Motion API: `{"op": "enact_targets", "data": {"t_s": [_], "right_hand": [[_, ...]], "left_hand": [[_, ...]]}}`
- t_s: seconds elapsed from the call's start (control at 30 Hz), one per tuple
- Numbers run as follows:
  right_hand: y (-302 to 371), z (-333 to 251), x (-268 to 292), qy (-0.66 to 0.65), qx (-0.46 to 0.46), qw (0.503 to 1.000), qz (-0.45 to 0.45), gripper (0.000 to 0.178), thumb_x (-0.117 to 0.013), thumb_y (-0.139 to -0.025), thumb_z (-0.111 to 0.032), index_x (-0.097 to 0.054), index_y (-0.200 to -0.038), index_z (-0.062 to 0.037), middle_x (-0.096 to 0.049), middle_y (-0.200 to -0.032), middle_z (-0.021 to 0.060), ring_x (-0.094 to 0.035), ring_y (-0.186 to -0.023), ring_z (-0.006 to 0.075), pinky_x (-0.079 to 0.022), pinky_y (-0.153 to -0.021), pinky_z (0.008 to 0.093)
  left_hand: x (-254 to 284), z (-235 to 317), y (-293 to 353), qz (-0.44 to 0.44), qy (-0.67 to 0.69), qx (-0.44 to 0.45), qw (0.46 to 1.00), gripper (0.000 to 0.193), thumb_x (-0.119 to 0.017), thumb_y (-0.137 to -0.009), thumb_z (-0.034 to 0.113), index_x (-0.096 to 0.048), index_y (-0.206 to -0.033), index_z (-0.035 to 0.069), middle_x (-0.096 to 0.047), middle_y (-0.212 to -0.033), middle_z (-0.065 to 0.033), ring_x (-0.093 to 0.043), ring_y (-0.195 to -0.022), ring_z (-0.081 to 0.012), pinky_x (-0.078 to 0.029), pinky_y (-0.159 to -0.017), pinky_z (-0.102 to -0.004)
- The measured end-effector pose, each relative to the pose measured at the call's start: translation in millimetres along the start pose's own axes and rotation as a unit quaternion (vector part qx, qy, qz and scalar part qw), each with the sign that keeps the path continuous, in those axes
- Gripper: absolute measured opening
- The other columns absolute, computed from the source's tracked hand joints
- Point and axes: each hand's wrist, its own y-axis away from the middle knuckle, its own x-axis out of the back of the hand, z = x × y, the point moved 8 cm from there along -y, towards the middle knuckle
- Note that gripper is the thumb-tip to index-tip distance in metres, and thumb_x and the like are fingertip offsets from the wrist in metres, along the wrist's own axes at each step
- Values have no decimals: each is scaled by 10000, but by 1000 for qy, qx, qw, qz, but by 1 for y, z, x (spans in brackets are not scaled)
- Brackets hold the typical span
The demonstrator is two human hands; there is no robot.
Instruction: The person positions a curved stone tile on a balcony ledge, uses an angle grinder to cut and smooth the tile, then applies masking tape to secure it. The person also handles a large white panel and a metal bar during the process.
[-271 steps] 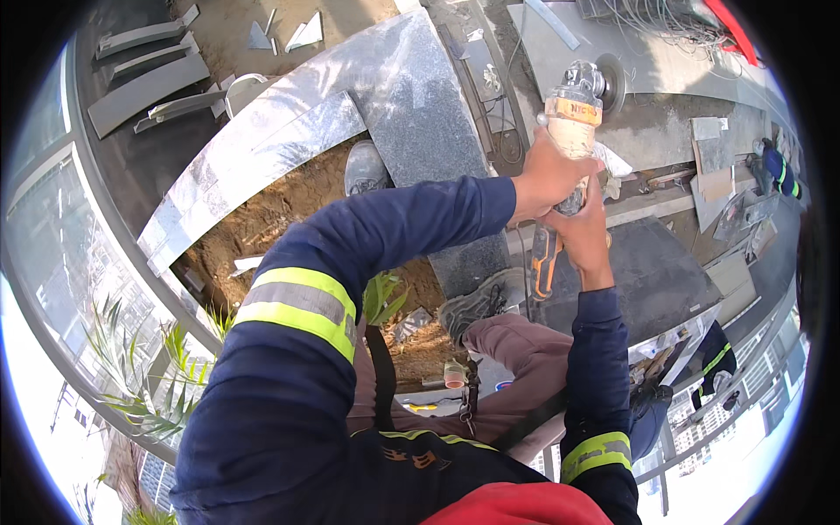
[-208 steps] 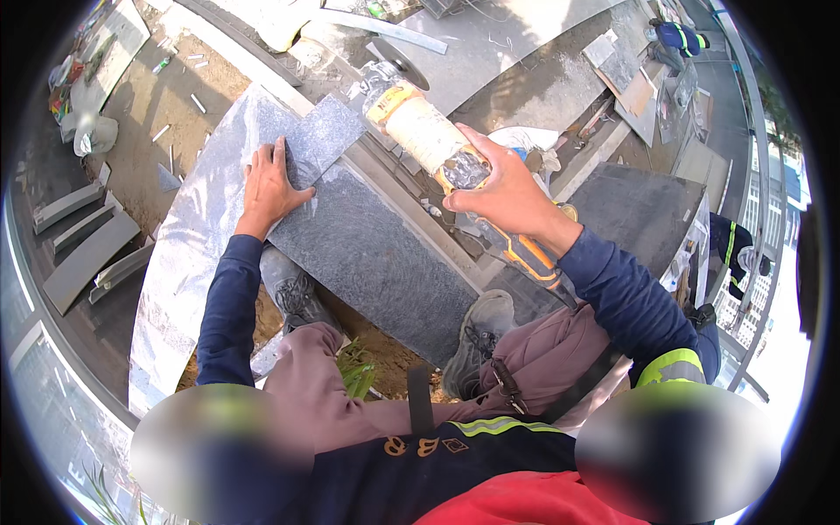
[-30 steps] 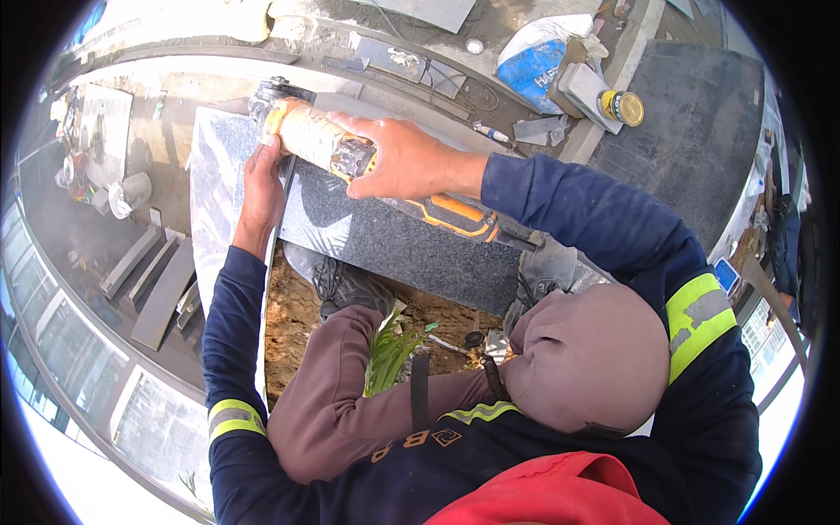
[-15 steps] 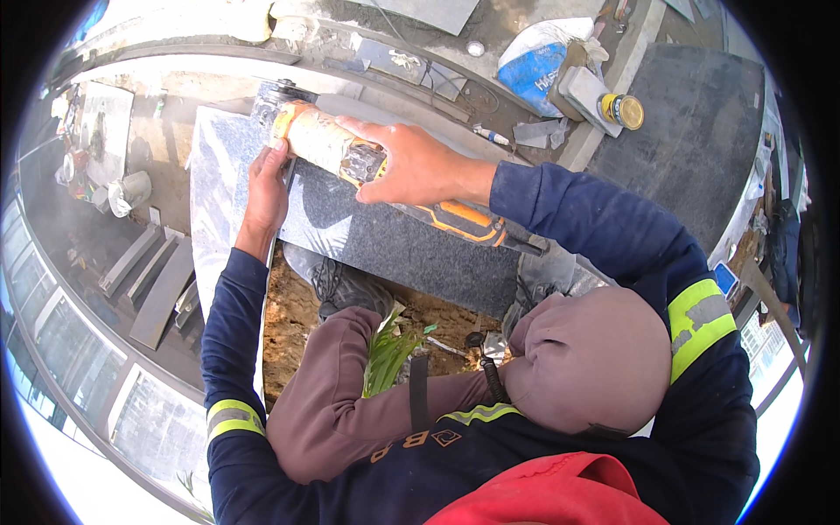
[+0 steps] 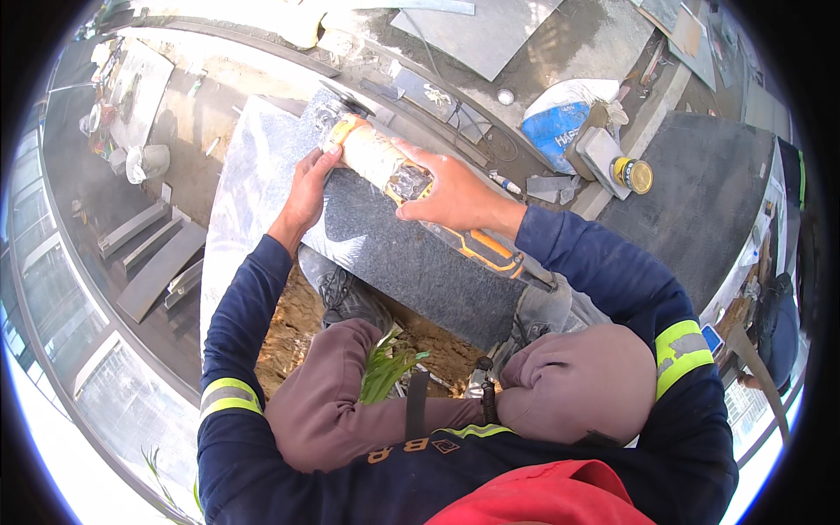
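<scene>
My right hand (image 5: 459,192) is wrapped around the body of a yellow-and-black angle grinder (image 5: 372,159), whose front is covered in pale, dusty wrapping. At the grinder's head, my left hand (image 5: 306,194) grips the side, thumb along the casing and fingers partly hidden beneath. The grinder's disc (image 5: 348,98) lies at the far end of a dark grey speckled stone slab (image 5: 429,267); whether it touches the stone, I cannot tell. Pale dust covers the slab's left part. The grinder's tail and cord end point toward my right knee.
My shoes (image 5: 350,297) are against the slab's near edge, over brown soil with a green plant (image 5: 382,372). Far right are a blue-and-white sack (image 5: 560,131), a yellow tin (image 5: 632,176) and a large dark sheet (image 5: 700,201). Stone strips (image 5: 162,271) and a white bucket (image 5: 147,164) lie left.
The whole view has shifted, so the surroundings sit lower and farther right in the picture. Both hands keep their hold on the grinder, which also appears farther right.
</scene>
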Motion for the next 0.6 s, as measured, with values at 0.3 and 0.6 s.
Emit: {"op": "enact_targets", "data": {"t_s": [0.3, 0.6], "right_hand": [[11, -15, 4, 26, -25, 999, 2, 987, -835, -756, -183, -337, -1589, -4, -624, -1383, 227, -617, -1234, 200, -455, -1056, 305], [22, -39, 15, 89, 31, 995, 35, 1007, -805, -769, -92, -252, -1599, 47, -564, -1438, 232, -569, -1297, 240, -443, -1096, 359]], "left_hand": [[-2, 7, 4, 35, -2, -54, 998, 585, -680, -969, 480, -574, -1124, -75, -596, -1048, -111, -519, -1006, -153, -415, -936, -319], [-24, 54, 15, 20, -1, -82, 996, 711, -777, -899, 477, -500, -1219, -93, -637, -1028, -146, -606, -963, -170, -500, -843, -310]]}}
